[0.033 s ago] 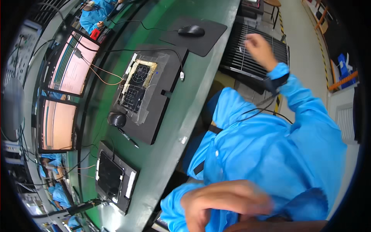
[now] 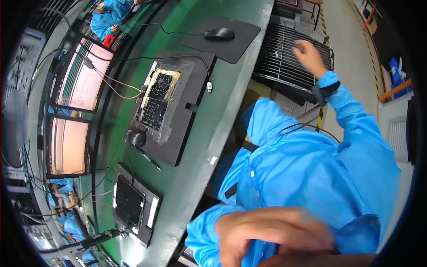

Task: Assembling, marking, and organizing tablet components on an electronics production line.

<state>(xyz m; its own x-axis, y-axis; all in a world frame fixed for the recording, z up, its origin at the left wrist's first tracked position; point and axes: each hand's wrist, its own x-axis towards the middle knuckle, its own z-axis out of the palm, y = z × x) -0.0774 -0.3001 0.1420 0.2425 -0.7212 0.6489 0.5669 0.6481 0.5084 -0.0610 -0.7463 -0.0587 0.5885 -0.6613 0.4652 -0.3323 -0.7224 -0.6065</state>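
My left hand [image 2: 271, 231] is raised in front of my upper body at the bottom of the view. Its fingers are bent and smeared by motion, so whether they hold anything is hidden. My right hand [image 2: 310, 58] hangs out to the side, at the upper right. Its fingers curl loosely inward, with nothing seen in them. A black strap [image 2: 328, 91] with a cable circles that wrist. Beyond the right hand lies a black slatted rack [image 2: 284, 58]. Neither hand touches the bench [image 2: 202, 147].
On the green bench are a black board with a taped device [image 2: 162, 98], two mice [image 2: 219, 34], a pen [image 2: 149, 159] and a tablet-like device [image 2: 128, 200] on a smaller board. Two monitors [image 2: 82, 73] stand behind. A co-worker in blue [image 2: 109, 18] sits at the far top.
My right hand has shifted a little to the right, outward over the rack. My left hand has moved slightly right, still blurred. The bench items stay in place.
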